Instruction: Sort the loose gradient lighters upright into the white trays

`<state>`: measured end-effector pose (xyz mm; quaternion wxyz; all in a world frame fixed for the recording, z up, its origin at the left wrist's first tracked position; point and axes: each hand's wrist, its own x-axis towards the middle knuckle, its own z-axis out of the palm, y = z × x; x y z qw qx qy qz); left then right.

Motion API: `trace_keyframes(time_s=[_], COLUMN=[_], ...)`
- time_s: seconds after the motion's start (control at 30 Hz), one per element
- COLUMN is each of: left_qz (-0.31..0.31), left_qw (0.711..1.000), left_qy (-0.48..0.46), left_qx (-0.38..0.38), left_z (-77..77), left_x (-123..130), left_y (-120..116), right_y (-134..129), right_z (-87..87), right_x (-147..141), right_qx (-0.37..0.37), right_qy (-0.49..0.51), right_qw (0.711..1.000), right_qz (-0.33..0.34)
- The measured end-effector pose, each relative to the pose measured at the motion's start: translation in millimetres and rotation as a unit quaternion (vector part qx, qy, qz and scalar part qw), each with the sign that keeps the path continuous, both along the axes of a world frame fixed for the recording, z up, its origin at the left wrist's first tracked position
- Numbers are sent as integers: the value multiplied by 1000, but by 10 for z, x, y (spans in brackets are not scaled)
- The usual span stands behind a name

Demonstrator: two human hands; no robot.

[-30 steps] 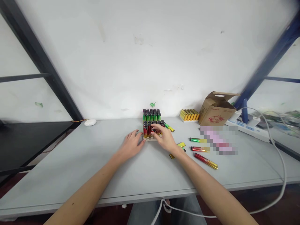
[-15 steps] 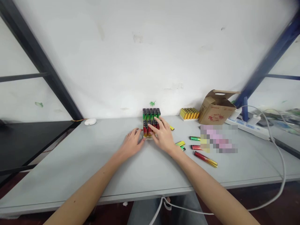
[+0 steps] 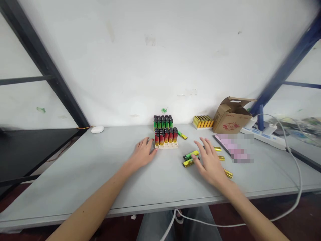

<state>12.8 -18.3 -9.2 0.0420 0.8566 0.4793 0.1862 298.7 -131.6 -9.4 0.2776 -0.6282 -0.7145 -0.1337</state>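
Note:
Red-and-gold batteries (image 3: 166,136) with black tops stand upright in rows in a pale holder (image 3: 173,146). Just behind them is a block of green ones (image 3: 163,123). My left hand (image 3: 142,154) rests on the table at the holder's left side, fingers spread, thumb near its front corner; whether it touches cannot be told. Over to the right, my right hand (image 3: 210,162) has its fingers apart and nothing visible in it, near two green-and-yellow batteries (image 3: 191,155) lying on the table. It partly covers several other loose batteries (image 3: 227,173).
A yellow battery block (image 3: 202,122) stands by the wall beside an open cardboard box (image 3: 232,122). Farther right lie a power strip (image 3: 265,135) and a white cable (image 3: 298,167). One loose battery (image 3: 182,135) lies behind the holder; a white case (image 3: 97,129) sits left.
My right hand has left the red batteries and moved right, over the loose ones. The red batteries and the holder's front now show fully. My left hand has barely moved.

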Motion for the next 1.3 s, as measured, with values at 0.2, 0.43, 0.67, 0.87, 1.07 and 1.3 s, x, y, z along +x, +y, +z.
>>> trace_keyframes(time_s=[0.2,0.43,0.67,0.87,1.07,1.3], left_qz=[2,8,6,12,9,1], left_qw=[999,998,998,998,999,999], left_qy=[-38,-47,-47,-31,-28,-26], left_qx=[-29,-45,-46,-53,-40,-25], left_z=[58,61,60,104,75,48], left_x=[27,17,23,26,23,15], left_y=[-46,-37,-46,-78,-58,-38], right_y=[-49,273,505,798,928,1000], right_z=[-240,-100,-17,-6,-41,7], right_x=[660,329,-8,121,219,493], right_qx=[-124,-228,-242,-237,-175,40], right_qy=[-84,-64,-72,-86,-18,163], right_qw=[985,968,966,968,983,985], right_qz=[-80,-84,-50,-20,57,48])
